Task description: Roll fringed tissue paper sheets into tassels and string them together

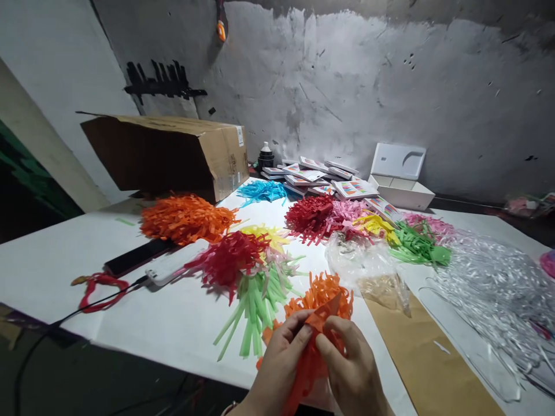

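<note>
- Left hand (281, 352) and right hand (359, 367), both pinching orange paper (323, 312) between thumb and fingers, near edge of white table (143, 332).
- Orange fringe (318, 290), 1 bunch, just beyond.
- Pale green strips (255, 306), left; red fringe (236, 255) overlapping them.
- Brown sheet (429, 352), right; clear bag (362, 257) on its far end.
- Cardboard box (228, 159), open, far left.

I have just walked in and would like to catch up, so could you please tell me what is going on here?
The person's left hand and right hand hold a piece of orange paper between them, near the front edge of the white table. Orange fringe shows just beyond the hands. To their left lie pale green strips and a red bunch; a larger orange pile lies farther back, in front of a cardboard box.
</note>
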The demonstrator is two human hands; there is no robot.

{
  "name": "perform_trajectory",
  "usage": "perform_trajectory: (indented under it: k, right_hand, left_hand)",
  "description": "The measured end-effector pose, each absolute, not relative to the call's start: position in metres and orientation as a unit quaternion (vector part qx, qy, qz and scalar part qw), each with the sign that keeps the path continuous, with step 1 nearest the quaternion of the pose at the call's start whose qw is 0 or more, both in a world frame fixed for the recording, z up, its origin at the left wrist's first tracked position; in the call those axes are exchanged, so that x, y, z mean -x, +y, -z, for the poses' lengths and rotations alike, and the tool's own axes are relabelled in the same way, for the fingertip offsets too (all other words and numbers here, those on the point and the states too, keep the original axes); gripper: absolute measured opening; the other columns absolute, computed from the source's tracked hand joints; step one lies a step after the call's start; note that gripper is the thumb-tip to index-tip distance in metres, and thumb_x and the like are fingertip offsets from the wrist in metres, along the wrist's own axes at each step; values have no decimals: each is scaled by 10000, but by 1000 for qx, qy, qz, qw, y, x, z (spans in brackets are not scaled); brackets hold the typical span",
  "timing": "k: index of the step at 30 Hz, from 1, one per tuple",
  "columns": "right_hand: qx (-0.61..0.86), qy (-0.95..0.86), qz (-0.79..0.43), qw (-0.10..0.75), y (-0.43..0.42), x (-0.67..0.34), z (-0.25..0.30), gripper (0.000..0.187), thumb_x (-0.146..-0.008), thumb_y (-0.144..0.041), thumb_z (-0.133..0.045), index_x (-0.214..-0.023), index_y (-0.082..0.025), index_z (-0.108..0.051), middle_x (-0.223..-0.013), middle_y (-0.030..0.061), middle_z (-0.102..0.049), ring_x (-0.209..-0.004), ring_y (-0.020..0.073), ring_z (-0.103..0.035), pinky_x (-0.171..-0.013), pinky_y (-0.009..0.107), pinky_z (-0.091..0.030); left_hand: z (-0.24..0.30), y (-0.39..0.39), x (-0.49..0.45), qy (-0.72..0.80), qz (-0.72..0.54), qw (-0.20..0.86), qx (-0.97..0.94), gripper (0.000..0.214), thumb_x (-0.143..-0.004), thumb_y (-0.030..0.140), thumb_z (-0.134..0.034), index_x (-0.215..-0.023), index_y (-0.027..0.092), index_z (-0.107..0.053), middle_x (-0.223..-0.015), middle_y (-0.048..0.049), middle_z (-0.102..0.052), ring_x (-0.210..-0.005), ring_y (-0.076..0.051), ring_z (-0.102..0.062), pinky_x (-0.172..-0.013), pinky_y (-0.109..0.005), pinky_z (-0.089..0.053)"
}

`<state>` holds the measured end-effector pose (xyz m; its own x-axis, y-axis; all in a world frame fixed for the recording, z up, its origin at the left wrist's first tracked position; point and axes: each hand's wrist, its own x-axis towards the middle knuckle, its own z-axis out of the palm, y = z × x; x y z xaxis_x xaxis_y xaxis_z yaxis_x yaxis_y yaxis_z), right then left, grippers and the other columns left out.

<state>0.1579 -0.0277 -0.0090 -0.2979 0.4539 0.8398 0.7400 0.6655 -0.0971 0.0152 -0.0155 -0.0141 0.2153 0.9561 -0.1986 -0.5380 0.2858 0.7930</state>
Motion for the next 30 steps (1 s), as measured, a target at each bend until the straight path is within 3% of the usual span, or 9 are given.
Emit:
perform_trajectory:
  k: [5,10,15,19,22,24,28,30]
  right_hand:
    - [428,-788,169,409,-30,-155,4,215,-901,-145,-544,-1090,-127,-645,-1156,180,-633,-1049,276,-628,-888,444,-531]
    - [431,-772,189,427,-29,-153,7,153,-922,-68,-537,-984,-155,-647,-1086,138,-681,-991,224,-657,-969,458,-428]
    - [496,-732,-5,467,-30,-158,16,144,-922,-126,-585,-934,-238,-676,-1030,54,-668,-964,198,-646,-904,368,-490]
    - [537,-665,-195,481,-27,-159,9,139,-854,-164,-666,-732,-226,-644,-942,28,-668,-913,191,-667,-778,277,-530]
    - [527,-645,-257,490,-23,-159,-1,176,-837,-198,-709,-681,-213,-629,-847,10,-660,-826,171,-671,-746,246,-530]
    - [512,-659,-218,506,-21,-159,-5,180,-879,-216,-682,-709,-212,-623,-822,11,-648,-793,163,-660,-710,237,-528]
    - [475,-707,58,521,-21,-159,-2,59,-936,-161,-596,-969,-188,-636,-932,66,-675,-877,202,-649,-815,343,-525]
    - [457,-745,155,460,-22,-159,3,276,-932,-130,-580,-1206,-144,-607,-1062,123,-695,-980,245,-658,-896,421,-510]
  left_hand:
    - [19,-17,-14,368,-536,701,-292,409,-709,490,-868,-1009,225,-786,-945,-44,-769,-861,-181,-705,-814,-245,-563]
    - [21,-19,-15,356,-541,703,-295,413,-732,486,-854,-1050,235,-776,-1021,-54,-768,-943,-199,-698,-886,-267,-547]
    - [19,-17,-16,336,-522,713,-326,399,-759,467,-836,-1067,228,-751,-1012,-61,-759,-919,-212,-698,-877,-305,-546]
    - [18,-12,-15,357,-516,685,-371,409,-761,512,-807,-1021,204,-737,-962,-61,-748,-893,-224,-686,-852,-316,-537]
    - [14,-4,-10,399,-497,629,-444,311,-826,473,-719,-949,188,-727,-883,-52,-729,-853,-227,-667,-779,-301,-521]
    - [9,0,-5,427,-481,554,-529,214,-883,389,-629,-883,191,-710,-845,-46,-708,-823,-222,-649,-755,-302,-500]
    - [0,3,1,437,-448,370,-687,215,-944,260,-484,-818,206,-650,-817,-49,-667,-783,-219,-627,-738,-322,-481]
    - [-1,2,1,429,-434,309,-729,217,-961,237,-454,-832,209,-627,-818,-50,-662,-769,-213,-630,-723,-319,-488]
